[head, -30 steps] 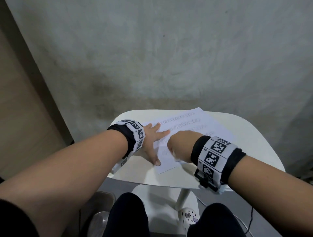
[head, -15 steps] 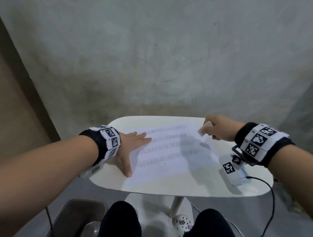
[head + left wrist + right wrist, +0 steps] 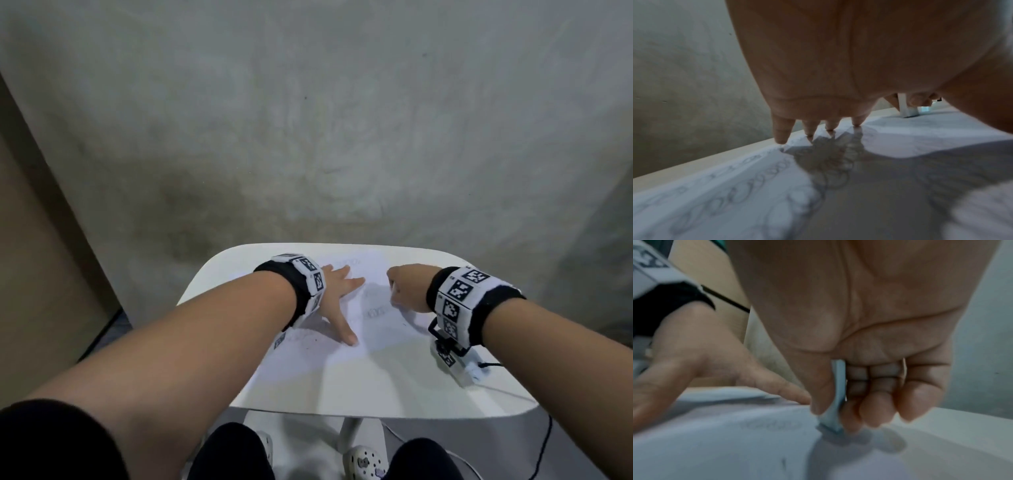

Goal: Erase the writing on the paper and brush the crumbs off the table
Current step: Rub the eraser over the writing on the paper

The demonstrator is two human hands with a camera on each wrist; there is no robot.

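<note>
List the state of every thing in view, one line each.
paper: flat on the table, pencil writing partly left.
eraser: pinched upright, lower end touching the paper.
left hand: fingers spread, pressing the paper down.
right hand: curled, holds the eraser.
crumbs: dark specks scattered near the left wrist.
table: white, carries the paper.

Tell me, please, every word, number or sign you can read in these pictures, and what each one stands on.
Nothing reads as a word or number.
Paper: rows of pencil loops, clearest in the left wrist view; no letters can be made out.
Wristbands: black-and-white square code markers, with tiny print beside them too small to read.
Eraser: no print visible.
Small white box below the right wrist: one code marker, no text.
</note>
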